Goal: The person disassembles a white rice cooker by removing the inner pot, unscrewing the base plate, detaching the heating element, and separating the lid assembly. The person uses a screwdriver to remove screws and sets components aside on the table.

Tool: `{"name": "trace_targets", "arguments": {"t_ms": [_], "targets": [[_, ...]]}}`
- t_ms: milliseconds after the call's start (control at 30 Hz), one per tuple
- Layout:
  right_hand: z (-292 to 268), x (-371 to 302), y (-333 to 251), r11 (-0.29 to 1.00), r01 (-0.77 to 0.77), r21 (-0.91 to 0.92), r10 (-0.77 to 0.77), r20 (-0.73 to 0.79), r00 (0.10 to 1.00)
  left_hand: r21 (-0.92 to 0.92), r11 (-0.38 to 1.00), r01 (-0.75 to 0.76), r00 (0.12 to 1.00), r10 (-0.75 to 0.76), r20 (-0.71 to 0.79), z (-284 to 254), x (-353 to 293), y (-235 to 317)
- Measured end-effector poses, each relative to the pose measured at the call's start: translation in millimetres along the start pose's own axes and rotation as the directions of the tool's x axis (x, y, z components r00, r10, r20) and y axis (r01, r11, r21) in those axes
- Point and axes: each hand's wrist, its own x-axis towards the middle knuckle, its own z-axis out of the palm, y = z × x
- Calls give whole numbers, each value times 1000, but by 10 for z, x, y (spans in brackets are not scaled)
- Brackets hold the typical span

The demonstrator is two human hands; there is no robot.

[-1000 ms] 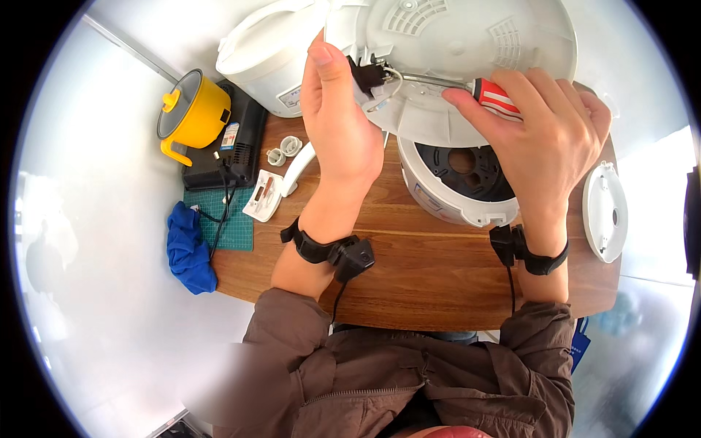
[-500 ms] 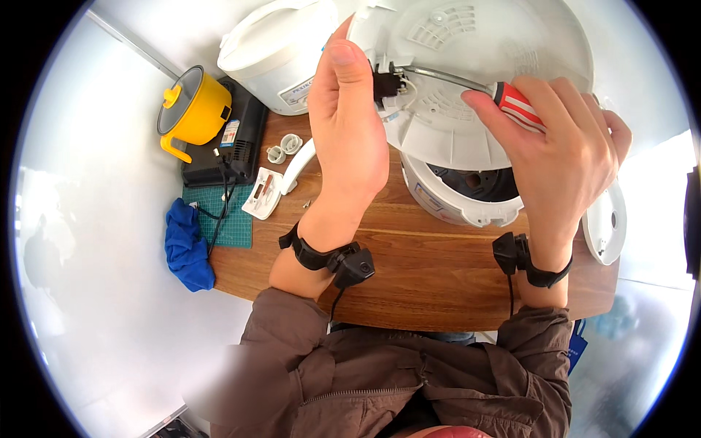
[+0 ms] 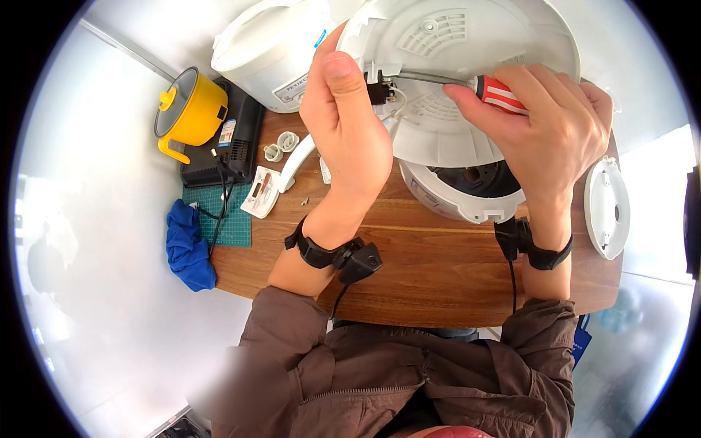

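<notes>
My left hand (image 3: 350, 128) is closed on the left rim of a round white plastic cover (image 3: 485, 44) with vent slots, thumb on the near side; most of its fingers are hidden behind. The cover is tilted up over the table. By my thumb, a small black part (image 3: 380, 92) with a white wire sits at the cover's edge. My right hand (image 3: 555, 135) grips a screwdriver (image 3: 499, 95) by its red and white handle. Its shaft points left, with the tip at the black part. Below the cover stands a white round appliance body (image 3: 445, 203) with a dark inside.
A white rice cooker (image 3: 274, 55) stands at the back left. Beside it, a yellow pot (image 3: 201, 109) rests on a black appliance (image 3: 244, 139). Small white caps (image 3: 287, 141), a white panel (image 3: 261, 193), a green mat (image 3: 235, 226), blue cloth (image 3: 186, 244) and white oval part (image 3: 606, 208) lie around.
The cover, both hands and the screwdriver have shifted slightly left. The screwdriver tip stays at the black part, and a small white piece now shows beside my left wrist.
</notes>
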Motion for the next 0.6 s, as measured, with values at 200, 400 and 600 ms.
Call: {"name": "trace_targets", "arguments": {"t_ms": [200,400,600], "targets": [[28,-18,25,1000,17,-17,-17,9,1000,17,1000,-20,999,21,-50,30,-11,-32],[-4,6,68,1000,-25,-6,26,53,998,-86,996,22,987,-8,160,-34,19,13],[-62,25,102,996,-93,-3,93,74,993,-92,994,-57,971,76,227,-61,47,-112]]}}
